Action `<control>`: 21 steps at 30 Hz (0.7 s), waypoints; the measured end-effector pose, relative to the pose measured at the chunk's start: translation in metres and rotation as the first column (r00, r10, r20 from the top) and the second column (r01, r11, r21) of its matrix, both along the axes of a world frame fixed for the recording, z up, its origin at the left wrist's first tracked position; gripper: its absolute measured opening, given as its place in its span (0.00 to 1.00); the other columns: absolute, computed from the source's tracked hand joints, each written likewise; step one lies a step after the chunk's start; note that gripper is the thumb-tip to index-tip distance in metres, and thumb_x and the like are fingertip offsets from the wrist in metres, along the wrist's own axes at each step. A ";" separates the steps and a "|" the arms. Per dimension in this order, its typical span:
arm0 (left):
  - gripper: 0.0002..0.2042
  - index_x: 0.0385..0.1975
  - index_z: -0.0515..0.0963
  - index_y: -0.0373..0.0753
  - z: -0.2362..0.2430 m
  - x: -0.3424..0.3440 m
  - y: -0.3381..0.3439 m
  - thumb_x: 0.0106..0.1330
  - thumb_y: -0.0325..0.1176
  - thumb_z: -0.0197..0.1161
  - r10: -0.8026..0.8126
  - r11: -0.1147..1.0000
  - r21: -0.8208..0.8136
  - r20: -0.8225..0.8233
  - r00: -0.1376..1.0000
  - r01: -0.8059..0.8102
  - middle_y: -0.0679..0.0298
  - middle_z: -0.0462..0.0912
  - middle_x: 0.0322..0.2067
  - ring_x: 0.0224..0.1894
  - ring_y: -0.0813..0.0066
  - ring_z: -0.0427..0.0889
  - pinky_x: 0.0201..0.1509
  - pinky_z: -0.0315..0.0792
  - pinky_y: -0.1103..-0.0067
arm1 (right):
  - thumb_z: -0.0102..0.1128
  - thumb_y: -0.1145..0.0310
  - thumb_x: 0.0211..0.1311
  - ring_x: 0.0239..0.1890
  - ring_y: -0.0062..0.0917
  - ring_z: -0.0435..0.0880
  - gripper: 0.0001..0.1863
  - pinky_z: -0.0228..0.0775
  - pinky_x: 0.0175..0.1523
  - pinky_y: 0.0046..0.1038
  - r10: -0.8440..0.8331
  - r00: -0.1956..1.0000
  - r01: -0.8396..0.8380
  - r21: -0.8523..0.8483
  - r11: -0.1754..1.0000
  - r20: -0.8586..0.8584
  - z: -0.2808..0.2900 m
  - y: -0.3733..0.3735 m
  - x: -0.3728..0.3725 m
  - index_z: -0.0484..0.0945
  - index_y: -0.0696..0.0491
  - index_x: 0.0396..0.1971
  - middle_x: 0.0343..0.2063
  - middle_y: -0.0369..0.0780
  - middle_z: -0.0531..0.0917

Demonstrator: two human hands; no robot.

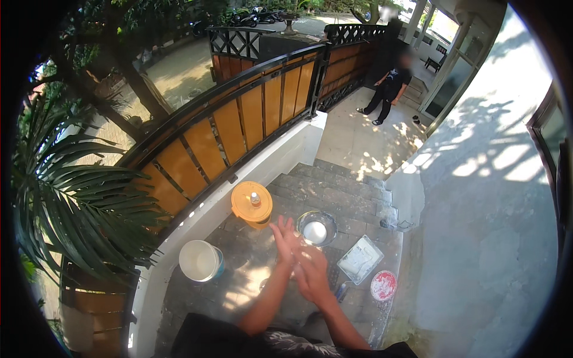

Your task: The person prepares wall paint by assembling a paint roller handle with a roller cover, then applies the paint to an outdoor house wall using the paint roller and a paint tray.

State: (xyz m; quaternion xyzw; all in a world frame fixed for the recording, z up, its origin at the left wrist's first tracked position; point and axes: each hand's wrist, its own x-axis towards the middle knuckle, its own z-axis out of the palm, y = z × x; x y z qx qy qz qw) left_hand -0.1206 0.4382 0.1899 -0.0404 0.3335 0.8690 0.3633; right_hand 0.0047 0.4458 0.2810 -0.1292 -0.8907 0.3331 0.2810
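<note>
In front of my body both hands meet, palm against palm, above the paved landing. My left hand (285, 240) has its fingers stretched out and pointing up and away. Against its palm lies my right hand (311, 274), its fingers laid along it and partly lost in glare. I see no object between them. Just beyond my hands sits a dark basin (332, 238) with a round white thing (314, 232) in it. A white-smeared tray (360, 259) rests to the right, with a red-rimmed round container (384, 286) of whitish stuff nearer me. Beside my right forearm lies a brush-like tool (341, 292).
A lidded orange bucket (243, 206) carries a small bottle (255, 199). An open white bucket (199, 261) stands left. Steps (328, 188) lead away toward a person in dark clothes (392, 83). A fence (227, 134) runs along the left, a wall (477, 238) along the right.
</note>
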 end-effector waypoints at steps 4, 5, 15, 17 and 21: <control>0.45 0.68 0.40 0.53 0.023 -0.023 -0.019 0.54 0.77 0.28 0.097 0.995 0.003 -0.021 0.995 -0.097 0.53 0.34 0.69 0.71 0.57 0.26 0.66 0.22 0.53 | 0.55 0.71 0.55 0.52 0.40 0.69 0.18 0.56 0.58 0.39 0.053 0.998 -0.053 -0.011 0.999 -0.028 0.011 -0.010 -0.025 0.75 0.55 0.47 0.46 0.44 0.73; 0.45 0.68 0.40 0.53 0.024 -0.029 -0.024 0.54 0.76 0.29 0.134 0.991 0.003 -0.018 0.991 -0.134 0.53 0.34 0.69 0.71 0.56 0.26 0.66 0.22 0.53 | 0.55 0.72 0.55 0.52 0.40 0.70 0.17 0.57 0.57 0.39 0.075 0.997 -0.075 -0.023 0.997 -0.020 0.013 -0.012 -0.031 0.75 0.55 0.46 0.46 0.44 0.73; 0.45 0.68 0.41 0.50 0.041 -0.044 -0.036 0.57 0.74 0.32 0.393 0.915 -0.113 0.027 0.919 -0.388 0.50 0.37 0.68 0.70 0.51 0.29 0.65 0.25 0.51 | 0.55 0.72 0.56 0.49 0.41 0.72 0.14 0.61 0.55 0.38 0.044 0.997 -0.046 -0.022 0.999 -0.066 0.014 -0.029 -0.043 0.78 0.56 0.42 0.43 0.45 0.75; 0.44 0.68 0.41 0.49 0.043 -0.045 -0.032 0.57 0.73 0.32 0.398 0.911 -0.119 0.008 0.917 -0.394 0.50 0.38 0.68 0.70 0.50 0.29 0.65 0.26 0.51 | 0.56 0.72 0.56 0.49 0.40 0.72 0.13 0.61 0.55 0.37 0.039 0.997 -0.041 -0.035 0.999 -0.065 0.015 -0.025 -0.041 0.78 0.56 0.42 0.43 0.45 0.75; 0.43 0.68 0.44 0.47 0.049 -0.041 -0.025 0.59 0.71 0.33 0.409 0.902 -0.158 0.018 0.912 -0.401 0.49 0.42 0.68 0.70 0.50 0.32 0.66 0.28 0.52 | 0.57 0.72 0.55 0.49 0.40 0.73 0.13 0.62 0.55 0.36 0.009 1.000 -0.012 -0.100 0.995 -0.029 0.018 -0.018 -0.029 0.79 0.54 0.41 0.43 0.45 0.75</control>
